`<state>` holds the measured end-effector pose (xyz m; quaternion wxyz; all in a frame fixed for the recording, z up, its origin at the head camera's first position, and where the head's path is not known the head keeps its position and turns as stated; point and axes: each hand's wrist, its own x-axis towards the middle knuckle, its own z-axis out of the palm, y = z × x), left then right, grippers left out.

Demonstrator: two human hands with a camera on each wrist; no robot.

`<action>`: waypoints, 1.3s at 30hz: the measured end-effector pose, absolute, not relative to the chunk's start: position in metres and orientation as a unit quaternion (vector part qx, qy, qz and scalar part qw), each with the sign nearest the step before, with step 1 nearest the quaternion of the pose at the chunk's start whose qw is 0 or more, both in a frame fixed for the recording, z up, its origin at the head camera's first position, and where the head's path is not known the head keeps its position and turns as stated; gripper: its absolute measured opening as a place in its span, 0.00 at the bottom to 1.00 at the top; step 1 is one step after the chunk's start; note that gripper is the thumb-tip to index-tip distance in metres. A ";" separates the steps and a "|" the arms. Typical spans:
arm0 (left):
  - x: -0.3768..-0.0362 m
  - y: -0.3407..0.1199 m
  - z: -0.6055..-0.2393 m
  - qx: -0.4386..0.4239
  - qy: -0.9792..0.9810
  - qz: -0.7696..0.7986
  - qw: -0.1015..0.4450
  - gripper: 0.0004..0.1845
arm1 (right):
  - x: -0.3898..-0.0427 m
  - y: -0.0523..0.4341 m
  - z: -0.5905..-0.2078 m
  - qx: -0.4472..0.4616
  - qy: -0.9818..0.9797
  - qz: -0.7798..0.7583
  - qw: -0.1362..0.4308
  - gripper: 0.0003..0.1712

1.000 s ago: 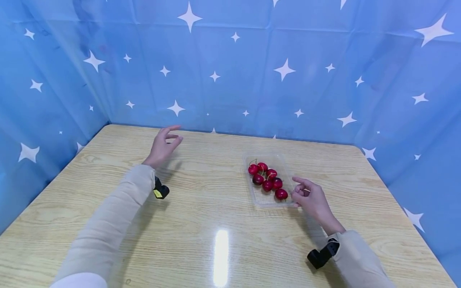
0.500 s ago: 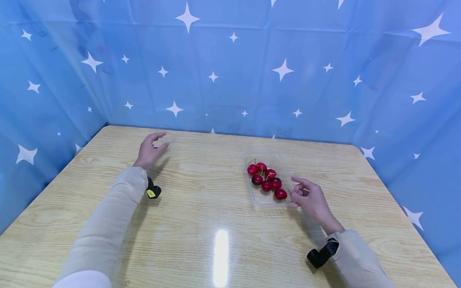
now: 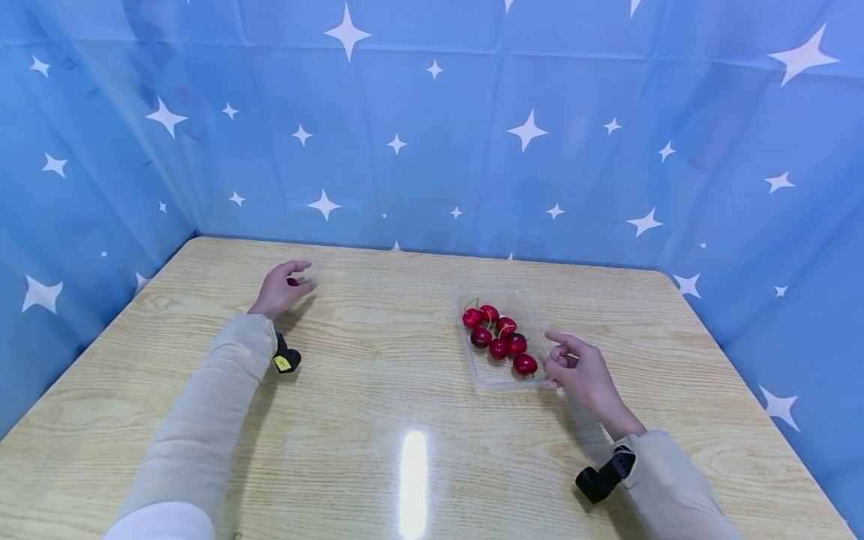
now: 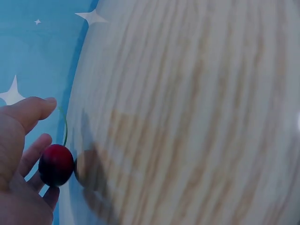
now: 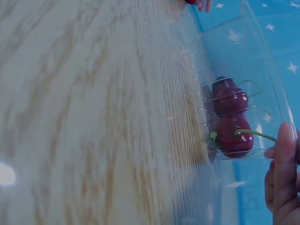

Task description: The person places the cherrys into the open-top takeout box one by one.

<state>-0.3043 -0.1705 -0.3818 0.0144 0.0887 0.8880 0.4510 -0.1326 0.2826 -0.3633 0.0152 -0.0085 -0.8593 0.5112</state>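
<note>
In the head view, my left hand (image 3: 273, 292) is at the table's far left, with its thumb and fingers apart around a dark red cherry (image 3: 292, 282). The left wrist view shows this cherry (image 4: 56, 165), green stem up, against the table beside its reflection; the fingers (image 4: 30, 157) lie close behind it. Whether they touch it I cannot tell. On the right, my right hand (image 3: 590, 379) pinches the near right corner of a clear plastic container (image 3: 496, 376). Several cherries (image 3: 481, 337), some stemmed, lie inside. From the right wrist view, the thumb (image 5: 285, 150) presses the container's edge.
Both things stand on a light wood-grain table (image 3: 351, 420). A blue curtain (image 3: 432, 180) with white stars rises behind and along both sides. Each wrist wears a small black camera (image 3: 286, 356).
My left hand has moved left and a little lower, and the cherry now shows between its thumb and fingers. The right hand and the container have stayed in place.
</note>
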 end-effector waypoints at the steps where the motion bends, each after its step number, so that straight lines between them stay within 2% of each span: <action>1: -0.304 -0.170 -0.382 0.086 0.889 0.450 0.016 0.27 | -0.133 0.283 -0.363 -0.008 -0.860 0.510 0.016 0.26; 20: -0.306 -0.168 -0.390 0.060 0.901 0.429 0.014 0.20 | -0.133 0.283 -0.364 0.000 -0.861 0.508 0.012 0.26; 29: -0.301 -0.168 -0.391 0.048 0.904 0.425 -0.022 0.15 | -0.133 0.283 -0.362 -0.002 -0.860 0.509 0.010 0.26; 39: -0.304 -0.170 -0.393 0.038 0.898 0.435 -0.053 0.14 | -0.135 0.285 -0.365 -0.005 -0.857 0.515 0.004 0.27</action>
